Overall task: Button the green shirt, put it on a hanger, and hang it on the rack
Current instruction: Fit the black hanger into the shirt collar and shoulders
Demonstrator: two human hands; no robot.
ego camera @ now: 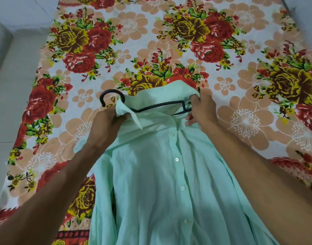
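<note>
The mint-green shirt [162, 183] lies front up on the bed, its placket buttoned with several white buttons showing. A black hanger [113, 96] sits inside the neck opening; its hook pokes out to the left of the collar and one arm runs across under the raised back of the collar. My left hand [105, 128] pinches the left collar and shoulder fabric. My right hand [203, 112] grips the right side of the collar, beside the hanger's right end. The rest of the hanger is hidden inside the shirt.
The bed is covered by a floral sheet [240, 50] with red and yellow roses. A pale floor [12, 85] runs along the left of the bed. No rack is in view.
</note>
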